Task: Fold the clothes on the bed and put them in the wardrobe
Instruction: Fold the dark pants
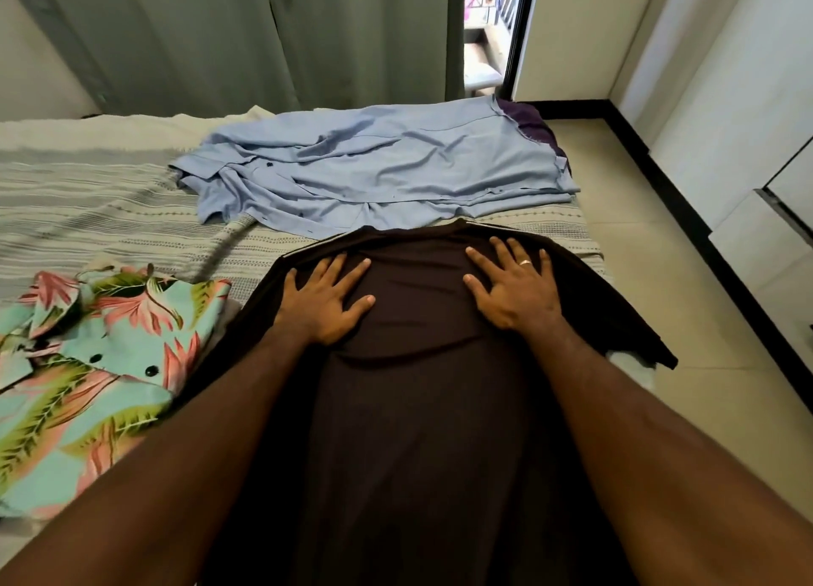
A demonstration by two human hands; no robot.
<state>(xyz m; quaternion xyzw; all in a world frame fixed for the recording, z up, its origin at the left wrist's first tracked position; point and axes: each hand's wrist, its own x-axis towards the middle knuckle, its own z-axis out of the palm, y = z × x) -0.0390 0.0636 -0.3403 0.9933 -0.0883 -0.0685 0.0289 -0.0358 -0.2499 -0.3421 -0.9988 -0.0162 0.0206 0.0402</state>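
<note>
A dark brown shirt [418, 409] lies spread flat on the bed [88, 198] right in front of me. My left hand [325, 297] presses flat on its upper left part, fingers spread. My right hand [512, 284], with a ring on one finger, presses flat on its upper right part. A light blue button shirt [374, 167] lies crumpled at the far end of the bed. A floral teal and pink shirt [97, 365] lies to the left of the dark one. White wardrobe doors [748, 145] stand on the right.
A purple cloth [532, 121] peeks from under the blue shirt at the bed's far right corner. Grey curtains [220, 35] hang behind the bed. A tiled floor strip [638, 233] runs between the bed and the wardrobe.
</note>
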